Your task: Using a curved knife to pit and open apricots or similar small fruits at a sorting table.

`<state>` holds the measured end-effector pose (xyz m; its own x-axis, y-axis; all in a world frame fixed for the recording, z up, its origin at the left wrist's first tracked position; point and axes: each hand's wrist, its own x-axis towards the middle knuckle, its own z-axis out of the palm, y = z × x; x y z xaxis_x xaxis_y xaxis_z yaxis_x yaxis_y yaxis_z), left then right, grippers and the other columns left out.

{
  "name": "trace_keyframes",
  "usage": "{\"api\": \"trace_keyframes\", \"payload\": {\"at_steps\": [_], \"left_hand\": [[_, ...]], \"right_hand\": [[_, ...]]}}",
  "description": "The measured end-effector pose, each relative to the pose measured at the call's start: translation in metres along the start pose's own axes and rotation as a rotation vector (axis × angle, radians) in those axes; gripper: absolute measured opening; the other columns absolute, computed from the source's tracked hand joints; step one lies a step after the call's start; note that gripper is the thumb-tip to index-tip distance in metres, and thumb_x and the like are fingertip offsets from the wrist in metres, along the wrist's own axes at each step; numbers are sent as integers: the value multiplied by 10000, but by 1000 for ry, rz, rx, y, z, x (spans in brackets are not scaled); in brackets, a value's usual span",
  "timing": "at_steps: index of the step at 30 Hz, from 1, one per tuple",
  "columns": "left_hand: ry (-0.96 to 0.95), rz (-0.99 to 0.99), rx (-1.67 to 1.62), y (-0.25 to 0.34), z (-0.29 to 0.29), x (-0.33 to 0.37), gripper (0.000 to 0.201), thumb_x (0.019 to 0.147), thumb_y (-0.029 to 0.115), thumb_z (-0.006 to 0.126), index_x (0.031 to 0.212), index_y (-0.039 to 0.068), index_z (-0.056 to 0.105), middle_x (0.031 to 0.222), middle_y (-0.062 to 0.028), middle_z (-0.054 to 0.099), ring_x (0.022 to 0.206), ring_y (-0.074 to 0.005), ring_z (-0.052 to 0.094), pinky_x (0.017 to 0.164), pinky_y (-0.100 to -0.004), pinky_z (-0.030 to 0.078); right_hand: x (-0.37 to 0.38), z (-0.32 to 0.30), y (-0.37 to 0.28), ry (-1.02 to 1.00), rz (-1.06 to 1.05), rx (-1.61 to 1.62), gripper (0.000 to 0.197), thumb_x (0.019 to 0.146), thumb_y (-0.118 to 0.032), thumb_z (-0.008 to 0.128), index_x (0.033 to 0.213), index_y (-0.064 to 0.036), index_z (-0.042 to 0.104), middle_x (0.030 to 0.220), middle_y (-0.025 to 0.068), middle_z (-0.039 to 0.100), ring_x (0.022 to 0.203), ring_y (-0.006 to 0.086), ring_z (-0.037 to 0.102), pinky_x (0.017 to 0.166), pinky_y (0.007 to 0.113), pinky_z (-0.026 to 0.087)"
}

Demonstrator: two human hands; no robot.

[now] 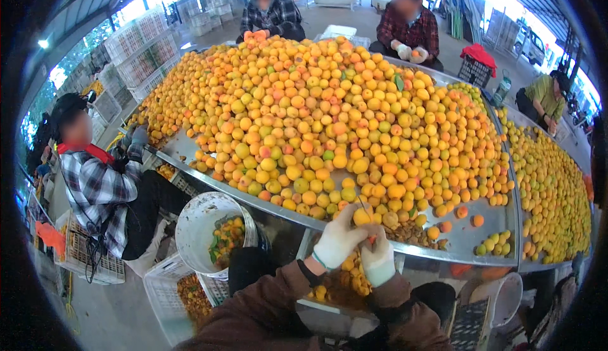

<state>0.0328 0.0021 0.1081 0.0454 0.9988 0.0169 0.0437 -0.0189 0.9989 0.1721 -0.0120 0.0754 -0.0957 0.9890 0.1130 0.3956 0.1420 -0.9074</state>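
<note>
So, the biggest thing here is the metal sorting table, tilted a bit and heaped with a huge pile of orange-yellow apricots that fills most of it, with only the near right corner bare. A second table to the right carries its own spread of fruit.

Below the near edge sits a white bucket with some fruit and green bits inside, and next to it a white plastic crate with darker scraps in it. A little heap of brown pits lies on the table just right of the hands.

Both forearms come up from the bottom in brown sleeves, bent in toward each other so the hands meet right at the table's front edge. The left hand, in a white glove, is curled around a single apricot, fingers wrapped up over it and the wrist cocked back. The right hand, also gloved, sits just under and touching it, fingers closed in tight against the same fruit; something small and orange shows between its fingers, can't tell what exactly.

Four other people sit around the tables: one in a plaid shirt on the left, two at the far end, one on the right.
</note>
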Motion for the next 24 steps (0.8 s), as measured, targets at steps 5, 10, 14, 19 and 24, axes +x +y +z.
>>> {"api": "trace_keyframes", "payload": {"at_steps": [5, 10, 14, 19, 24], "left_hand": [[83, -43, -365, -12, -2, -8, 337, 944, 270, 570, 1138, -4, 553, 967, -63, 620, 879, -128, 585, 768, -286, 475], [-42, 23, -435, -10, 5, -13, 391, 1030, 382, 435, 1179, 33, 531, 1001, -47, 609, 954, -161, 558, 839, -295, 447], [-85, -122, -657, -101, -15, -2, 460, 1050, 449, 320, 1218, 65, 508, 1038, -51, 596, 1041, -198, 536, 893, -300, 437], [58, -253, -937, -63, -15, 8, 421, 1034, 461, 375, 1095, 79, 542, 992, -39, 609, 911, -169, 586, 751, -286, 461], [-26, 345, 166, -82, 14, -17, 316, 1037, 205, 415, 1247, -9, 516, 1087, -75, 635, 928, -198, 627, 817, -343, 484]], "right_hand": [[-2, 14, -13, -10, -28, -150, 449, 848, -188, 612, 1268, -93, 483, 826, 237, 641, 803, 447, 631, 639, 516, 499], [-1, 10, -10, -5, -44, -267, 433, 851, -124, 603, 1252, -36, 464, 803, 248, 626, 763, 448, 622, 606, 496, 483], [-1, 15, -13, -68, -109, -341, 492, 826, -182, 643, 1239, -10, 438, 831, 195, 648, 779, 411, 646, 643, 487, 514], [0, 16, -4, 122, -192, -107, 280, 827, -169, 650, 1025, -6, 538, 797, 187, 621, 713, 367, 635, 628, 437, 499], [8, -2, -15, 264, -114, -7, 155, 875, -101, 579, 974, 14, 550, 748, 213, 586, 685, 343, 597, 637, 392, 473]]}}
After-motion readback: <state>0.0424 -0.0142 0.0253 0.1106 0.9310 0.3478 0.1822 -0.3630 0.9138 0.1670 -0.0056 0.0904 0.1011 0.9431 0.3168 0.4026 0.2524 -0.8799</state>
